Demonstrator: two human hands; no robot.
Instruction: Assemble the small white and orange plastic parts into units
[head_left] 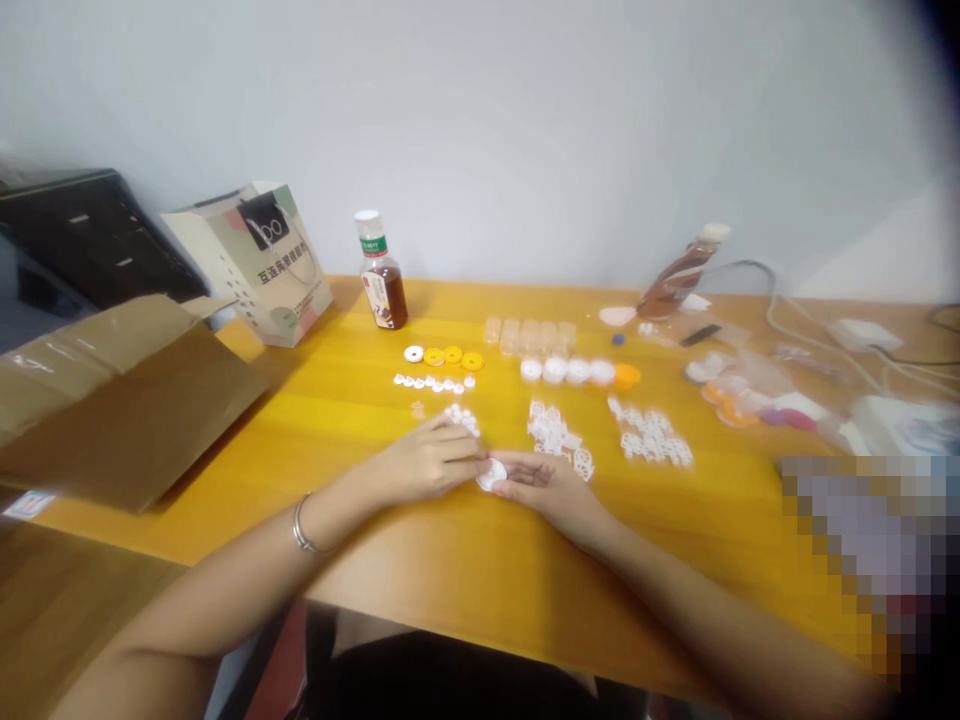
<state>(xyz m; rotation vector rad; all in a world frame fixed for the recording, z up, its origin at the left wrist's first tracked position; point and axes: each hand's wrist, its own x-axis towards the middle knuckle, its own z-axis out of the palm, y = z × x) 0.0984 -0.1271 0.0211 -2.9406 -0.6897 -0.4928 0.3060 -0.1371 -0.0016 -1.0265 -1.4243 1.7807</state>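
Between my hands, just above the table near its front, is a round white plastic disc (492, 475). My right hand (553, 490) grips it between thumb and fingers. My left hand (429, 462) comes in from the other side, fingers bent together, with its fingertips at the disc's rim; anything pinched there is hidden. Small white round pieces (463, 418) lie just beyond my left hand. Behind my right hand is a pile of white openwork plastic parts (553, 430), with a second similar pile (652, 435) to its right.
Farther back are a row of white and yellow discs (453, 355), small white pieces (435, 383), white and orange round parts (577, 371) and clear cups (529, 336). Bottles (386, 290) stand behind. A cardboard box (127, 400) and paper bag (277, 270) are left; cables (814, 325) right.
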